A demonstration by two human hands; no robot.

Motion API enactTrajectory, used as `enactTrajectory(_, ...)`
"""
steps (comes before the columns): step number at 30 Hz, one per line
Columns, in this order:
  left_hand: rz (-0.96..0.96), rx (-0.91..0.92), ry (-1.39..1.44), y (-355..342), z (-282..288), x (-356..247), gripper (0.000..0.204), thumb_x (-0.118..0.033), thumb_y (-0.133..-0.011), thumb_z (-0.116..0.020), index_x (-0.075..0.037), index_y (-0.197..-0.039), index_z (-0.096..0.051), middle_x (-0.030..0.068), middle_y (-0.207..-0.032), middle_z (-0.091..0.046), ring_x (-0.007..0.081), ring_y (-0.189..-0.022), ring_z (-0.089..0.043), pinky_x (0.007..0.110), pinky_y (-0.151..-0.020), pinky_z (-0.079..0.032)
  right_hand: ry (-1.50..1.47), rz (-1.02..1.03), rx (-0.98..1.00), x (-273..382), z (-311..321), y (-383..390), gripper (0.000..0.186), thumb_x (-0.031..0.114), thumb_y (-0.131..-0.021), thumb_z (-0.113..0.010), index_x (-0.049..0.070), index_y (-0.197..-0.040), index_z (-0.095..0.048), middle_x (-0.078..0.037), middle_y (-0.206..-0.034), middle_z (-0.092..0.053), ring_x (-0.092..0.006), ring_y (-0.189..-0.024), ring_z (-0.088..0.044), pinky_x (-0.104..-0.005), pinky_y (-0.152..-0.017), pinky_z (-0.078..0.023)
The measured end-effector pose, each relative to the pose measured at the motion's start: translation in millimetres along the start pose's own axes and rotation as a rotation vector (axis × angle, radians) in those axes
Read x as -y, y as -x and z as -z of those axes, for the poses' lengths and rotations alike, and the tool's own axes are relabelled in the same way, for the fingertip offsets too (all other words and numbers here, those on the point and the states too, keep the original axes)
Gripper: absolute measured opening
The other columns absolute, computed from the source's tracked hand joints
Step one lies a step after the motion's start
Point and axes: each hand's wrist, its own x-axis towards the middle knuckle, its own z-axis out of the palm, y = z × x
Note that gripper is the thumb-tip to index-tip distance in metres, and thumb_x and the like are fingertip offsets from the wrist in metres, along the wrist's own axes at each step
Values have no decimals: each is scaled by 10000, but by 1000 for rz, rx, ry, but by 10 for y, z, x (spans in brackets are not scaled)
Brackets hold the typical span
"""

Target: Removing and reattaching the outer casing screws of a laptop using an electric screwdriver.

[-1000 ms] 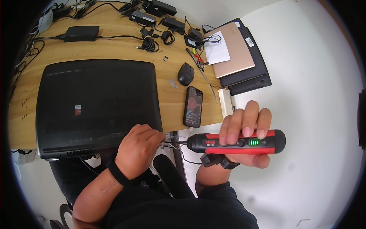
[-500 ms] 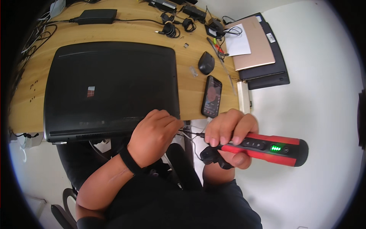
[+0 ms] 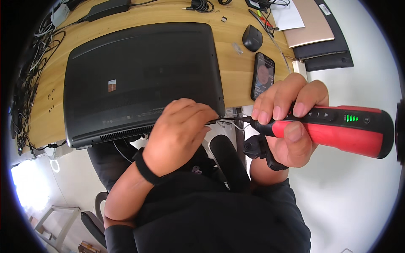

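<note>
A small four-pane sticker (image 3: 112, 85) sat on the black laptop (image 3: 147, 71), and faint print near the laptop's closer edge was too small to read. The red-and-black powered screwdriver (image 3: 346, 135) carried arrow-marked buttons (image 3: 319, 114) and a row of lit green bars (image 3: 351, 118). Upper right, a white label (image 3: 325, 9) with dark markings marked the dark laptop (image 3: 329, 62) lying under a rose-gold laptop (image 3: 312, 33).

The black laptop lay underside up on the wooden desk (image 3: 236, 84), its near edge, slotted with a vent (image 3: 126, 133), reaching past the desk's front edge over the person's lap. A strip of wood ran between its right edge and the phone (image 3: 263, 76), with the mouse (image 3: 252, 38) just beyond. Small dark bits (image 3: 51, 100) lay scattered beyond its left edge. The screwdriver's butt end pointed right, against a pale white background.

The right grip (image 3: 297, 95) was wrapped around the screwdriver's front half, thumb underneath, its nose aimed left at the laptop's near right corner. The left grip (image 3: 181, 130) was bent over that corner, fingertips drawn together; whether they pinched anything could not be told. The contact point was hidden.
</note>
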Motion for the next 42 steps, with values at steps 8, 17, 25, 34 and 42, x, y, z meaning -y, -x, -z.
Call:
enactTrajectory(8,126,-111,-204,364,518,-19,328,42,-691,-841,-26,-979,-699,121,-973,-728,333,-918,-670,409,-847,-528,61,43,0,-47,59,-59,313,162,-924,-717,111,-1081,-451,-94,-924,-555,-189,-739,-603,-337,-716,-541)
enactTrajectory(17,368,-243,-418,1043,1116,-137,258,28,-740,-823,-19,-947,-677,129,-918,-704,313,-885,-658,389,-852,-515,-29,39,-8,-98,-158,-94,309,133,-906,-732,109,-1039,-454,-91,-927,-541,-187,-771,-595,-317,-736,-535)
enactTrajectory(25,487,-456,-513,1444,1738,38,204,2,-798,-792,14,-973,-687,124,-975,-690,238,-874,-648,320,-809,-519,148,0,-50,14,-89,-23,307,170,-895,-732,105,-991,-447,-73,-895,-491,-159,-758,-529,-290,-703,-463)
enactTrajectory(34,623,-646,-700,1606,2522,656,139,-92,-906,-734,-10,-1015,-705,56,-873,-661,168,-755,-580,309,-734,-494,190,-5,-26,11,-175,-80,321,202,-908,-740,102,-978,-443,-71,-886,-497,-166,-759,-534,-292,-705,-451)
enactTrajectory(42,700,-516,-728,1253,2660,1109,242,-208,-911,-736,-30,-1075,-746,97,-936,-715,217,-765,-661,332,-737,-534,145,-11,-121,7,-201,-38,309,150,-884,-746,92,-971,-456,-83,-874,-510,-170,-743,-537,-295,-693,-470)
